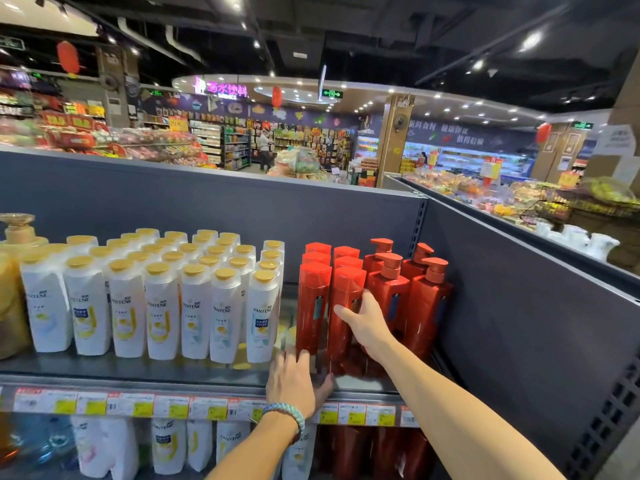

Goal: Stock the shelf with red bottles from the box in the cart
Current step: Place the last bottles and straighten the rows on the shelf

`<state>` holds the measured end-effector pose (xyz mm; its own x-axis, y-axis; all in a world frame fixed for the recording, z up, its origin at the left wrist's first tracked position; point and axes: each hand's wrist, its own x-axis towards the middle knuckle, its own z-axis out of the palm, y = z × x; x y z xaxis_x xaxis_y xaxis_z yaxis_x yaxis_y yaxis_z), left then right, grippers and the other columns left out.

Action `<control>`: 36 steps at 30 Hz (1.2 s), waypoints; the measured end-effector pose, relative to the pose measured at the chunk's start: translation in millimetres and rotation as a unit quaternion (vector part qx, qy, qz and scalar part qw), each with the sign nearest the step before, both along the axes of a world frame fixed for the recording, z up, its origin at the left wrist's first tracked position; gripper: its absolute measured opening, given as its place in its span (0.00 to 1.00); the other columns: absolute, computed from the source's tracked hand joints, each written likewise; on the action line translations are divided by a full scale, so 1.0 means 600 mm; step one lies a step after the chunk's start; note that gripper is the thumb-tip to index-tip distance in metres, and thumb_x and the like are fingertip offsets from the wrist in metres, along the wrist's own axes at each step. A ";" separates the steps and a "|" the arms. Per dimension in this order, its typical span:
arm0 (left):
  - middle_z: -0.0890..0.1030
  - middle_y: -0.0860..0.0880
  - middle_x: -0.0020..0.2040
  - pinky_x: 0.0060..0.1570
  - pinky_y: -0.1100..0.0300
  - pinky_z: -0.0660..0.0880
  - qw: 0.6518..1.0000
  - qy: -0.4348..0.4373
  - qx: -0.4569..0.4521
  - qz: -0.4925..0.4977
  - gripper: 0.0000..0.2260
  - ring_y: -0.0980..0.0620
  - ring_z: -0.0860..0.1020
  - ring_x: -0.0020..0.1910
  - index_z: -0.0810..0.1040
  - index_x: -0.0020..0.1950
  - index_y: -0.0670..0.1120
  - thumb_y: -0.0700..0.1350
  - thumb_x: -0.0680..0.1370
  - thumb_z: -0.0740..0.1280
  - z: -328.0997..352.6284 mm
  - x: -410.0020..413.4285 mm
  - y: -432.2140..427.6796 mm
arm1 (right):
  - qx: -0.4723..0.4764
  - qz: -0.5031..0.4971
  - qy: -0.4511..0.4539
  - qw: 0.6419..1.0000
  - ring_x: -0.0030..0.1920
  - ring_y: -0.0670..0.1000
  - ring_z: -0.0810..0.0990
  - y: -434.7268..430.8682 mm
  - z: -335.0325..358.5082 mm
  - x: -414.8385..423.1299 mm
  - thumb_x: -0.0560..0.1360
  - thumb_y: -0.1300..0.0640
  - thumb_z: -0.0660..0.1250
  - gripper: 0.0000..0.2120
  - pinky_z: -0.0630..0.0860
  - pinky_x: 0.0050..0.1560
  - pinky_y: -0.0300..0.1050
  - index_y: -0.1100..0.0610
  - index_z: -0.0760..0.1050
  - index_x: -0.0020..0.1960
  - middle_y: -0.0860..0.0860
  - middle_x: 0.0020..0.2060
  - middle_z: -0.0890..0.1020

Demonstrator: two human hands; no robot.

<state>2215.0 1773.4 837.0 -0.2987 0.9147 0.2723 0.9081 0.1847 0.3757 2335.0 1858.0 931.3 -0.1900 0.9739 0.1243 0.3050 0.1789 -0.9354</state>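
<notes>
Two rows of tall red flip-cap bottles stand on the top shelf (173,370), with red pump bottles (388,292) to their right. My right hand (363,322) grips the front red bottle (343,306) of the right row, thumb on its face and fingers round its right side. A second front red bottle (311,306) stands just left of it. My left hand (298,382), with a braided bracelet at the wrist, rests open on the shelf at the foot of that bottle. No cart or box is in view.
White Pantene bottles (156,306) fill the shelf's left part, leaving a narrow gap before the red ones. A grey side panel (519,323) bounds the shelf on the right. Price tags (138,405) line the shelf edge. More white and red bottles stand on the shelf below.
</notes>
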 end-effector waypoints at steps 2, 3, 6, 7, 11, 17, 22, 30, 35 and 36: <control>0.71 0.49 0.65 0.64 0.54 0.67 1.000 0.002 0.003 0.000 0.29 0.47 0.67 0.63 0.70 0.62 0.52 0.69 0.70 0.56 0.002 0.000 0.000 | 0.004 -0.007 -0.005 1.000 0.61 0.49 0.77 -0.001 0.002 -0.005 0.79 0.54 0.69 0.20 0.74 0.66 0.52 0.49 0.66 0.68 0.45 0.59 0.77; 0.72 0.49 0.64 0.64 0.54 0.67 1.000 0.003 0.003 0.000 0.29 0.47 0.67 0.63 0.70 0.62 0.51 0.69 0.70 0.56 0.003 0.000 0.000 | 0.006 -0.011 -0.009 1.000 0.62 0.50 0.77 -0.002 0.003 -0.006 0.79 0.54 0.69 0.20 0.74 0.66 0.52 0.50 0.66 0.68 0.45 0.59 0.76; 0.71 0.49 0.66 0.65 0.53 0.67 1.000 -0.005 0.003 0.001 0.30 0.46 0.67 0.65 0.70 0.63 0.51 0.69 0.69 0.57 0.003 0.000 0.000 | 0.009 -0.021 -0.034 0.999 0.64 0.52 0.77 -0.007 0.008 -0.007 0.79 0.54 0.68 0.20 0.73 0.66 0.52 0.51 0.66 0.69 0.45 0.59 0.76; 0.70 0.48 0.67 0.65 0.52 0.67 1.000 -0.007 0.006 0.003 0.31 0.46 0.67 0.66 0.70 0.63 0.51 0.69 0.69 0.56 0.003 0.001 0.000 | 0.008 -0.023 -0.041 0.999 0.65 0.52 0.76 -0.008 0.010 -0.007 0.80 0.54 0.68 0.21 0.73 0.67 0.53 0.52 0.65 0.69 0.46 0.61 0.76; 0.70 0.47 0.66 0.63 0.52 0.67 1.000 0.003 0.013 0.008 0.31 0.46 0.66 0.65 0.70 0.63 0.50 0.68 0.69 0.57 0.003 0.003 0.000 | 0.001 -0.044 -0.053 0.998 0.66 0.54 0.76 -0.012 0.013 -0.010 0.80 0.55 0.68 0.21 0.73 0.67 0.53 0.54 0.65 0.69 0.48 0.62 0.76; 0.72 0.48 0.63 0.62 0.54 0.68 1.000 0.004 0.018 0.003 0.29 0.47 0.67 0.63 0.71 0.61 0.50 0.68 0.69 0.58 0.001 0.003 0.001 | -0.002 -0.062 -0.049 0.997 0.66 0.55 0.77 -0.013 0.013 -0.018 0.80 0.56 0.68 0.21 0.74 0.68 0.55 0.55 0.66 0.69 0.51 0.65 0.77; 0.73 0.48 0.61 0.58 0.54 0.70 1.000 0.004 0.025 0.005 0.29 0.47 0.68 0.61 0.72 0.59 0.49 0.68 0.69 0.58 -0.002 0.001 0.002 | 0.000 -0.070 -0.051 0.996 0.65 0.55 0.77 -0.011 0.011 -0.014 0.79 0.56 0.69 0.21 0.74 0.66 0.53 0.55 0.67 0.68 0.51 0.63 0.77; 0.72 0.47 0.63 0.60 0.52 0.70 1.000 0.009 0.024 0.003 0.30 0.46 0.68 0.62 0.71 0.62 0.49 0.68 0.69 0.55 -0.008 0.000 0.004 | -0.001 -0.071 -0.046 0.996 0.66 0.54 0.76 -0.015 0.002 -0.016 0.79 0.53 0.69 0.23 0.73 0.67 0.54 0.53 0.64 0.70 0.50 0.65 0.76; 0.72 0.46 0.64 0.60 0.51 0.71 1.000 0.021 0.019 -0.003 0.33 0.45 0.68 0.63 0.71 0.63 0.48 0.68 0.68 0.52 -0.010 -0.001 0.005 | -0.011 -0.074 -0.050 0.996 0.68 0.53 0.75 -0.016 -0.005 -0.013 0.78 0.52 0.70 0.26 0.73 0.67 0.55 0.51 0.63 0.71 0.49 0.67 0.74; 0.72 0.46 0.64 0.60 0.51 0.71 1.000 0.024 0.018 -0.002 0.33 0.45 0.68 0.63 0.71 0.63 0.49 0.69 0.68 0.51 -0.011 -0.002 0.005 | -0.010 -0.075 -0.049 0.996 0.68 0.53 0.75 -0.017 -0.005 -0.012 0.78 0.52 0.70 0.27 0.73 0.68 0.55 0.52 0.62 0.72 0.49 0.67 0.74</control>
